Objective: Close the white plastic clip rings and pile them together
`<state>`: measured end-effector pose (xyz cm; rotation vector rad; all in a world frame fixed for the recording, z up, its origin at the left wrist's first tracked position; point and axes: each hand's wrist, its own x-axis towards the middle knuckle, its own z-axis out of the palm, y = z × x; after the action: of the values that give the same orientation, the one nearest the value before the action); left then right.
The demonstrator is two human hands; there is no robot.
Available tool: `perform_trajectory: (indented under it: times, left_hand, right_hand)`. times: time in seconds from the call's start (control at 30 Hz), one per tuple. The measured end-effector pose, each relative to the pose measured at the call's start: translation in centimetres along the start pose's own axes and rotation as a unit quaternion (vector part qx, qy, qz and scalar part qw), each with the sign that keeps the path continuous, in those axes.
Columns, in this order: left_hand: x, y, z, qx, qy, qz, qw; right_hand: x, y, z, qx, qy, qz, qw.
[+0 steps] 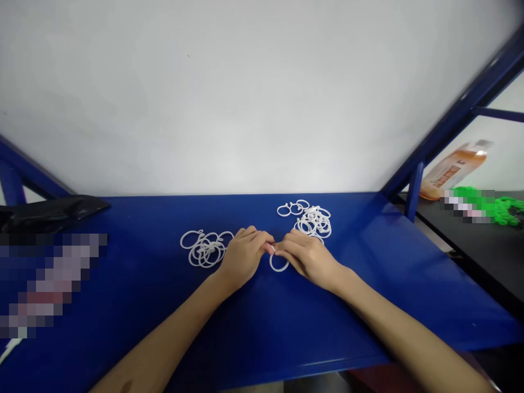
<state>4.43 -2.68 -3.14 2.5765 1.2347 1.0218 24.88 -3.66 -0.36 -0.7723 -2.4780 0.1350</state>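
Near the middle of the blue table, a white plastic ring (279, 269) hangs between my two hands, its small eyelet end pinched at the top. My left hand (244, 252) is closed with its fingertips on that eyelet end. From the other side my right hand (308, 253) grips the same spot between thumb and fingers. Beside my left hand lies a pile of similar white rings (207, 252). Just beyond my right hand is a second pile of white rings (314, 219), partly covered by the hand. The fingers hide the exact join of the ring.
The blue metal table (262, 338) meets a pale wall (254, 98) at the back. A black plastic bag (61, 210) lies at the left. On a dark shelf at the right are an orange bottle (454, 172) and a bright green bundle (507, 210). Blue frame bars (454, 112) slope along the right.
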Motion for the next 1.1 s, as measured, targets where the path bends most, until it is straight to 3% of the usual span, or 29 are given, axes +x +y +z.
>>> perform_trajectory:
  times: [0.2,0.33,0.47,0.6,0.7,0.8,0.93,1.0,1.1]
  left_hand:
    - [0.1,-0.3,-0.5,0.229,0.0,-0.068,0.971]
    - [-0.3,-0.9,-1.0,0.284,-0.03,-0.129,0.95]
    - [-0.3,-0.9,-0.4,0.192,-0.071,-0.087,0.975]
    - [-0.2,0.0,-0.1,0.079,-0.126,0.02,0.989]
    - [-0.1,0.6,-0.4,0.017,-0.147,0.061,0.987]
    - [0.3,0.7,-1.0,-0.063,-0.086,0.038,0.994]
    - [1.1,-0.2,-1.9,-0.168,0.048,-0.08,0.981]
    - [1.3,-0.9,-2.2,-0.189,0.052,-0.109,0.974]
    - [1.2,-1.3,-2.0,-0.124,0.015,-0.088,0.988]
  right_hand:
    - [-0.4,3.3,-0.5,-0.128,0.028,0.112,0.985]
    - [-1.0,5.6,-1.6,-0.254,0.084,0.189,0.945]
    - [-1.1,6.0,-1.7,-0.302,0.114,0.215,0.922]
    - [-0.5,4.2,-1.2,-0.258,0.11,0.174,0.944]
    - [-0.1,2.7,-0.6,-0.211,0.089,0.132,0.964]
    - [-0.1,2.0,0.1,-0.174,0.062,0.103,0.977]
    - [-0.1,1.6,0.9,-0.141,0.035,0.09,0.985]
    - [-0.1,1.4,1.1,-0.127,0.028,0.086,0.988]
    - [0.0,1.2,1.2,-0.112,0.026,0.08,0.99]
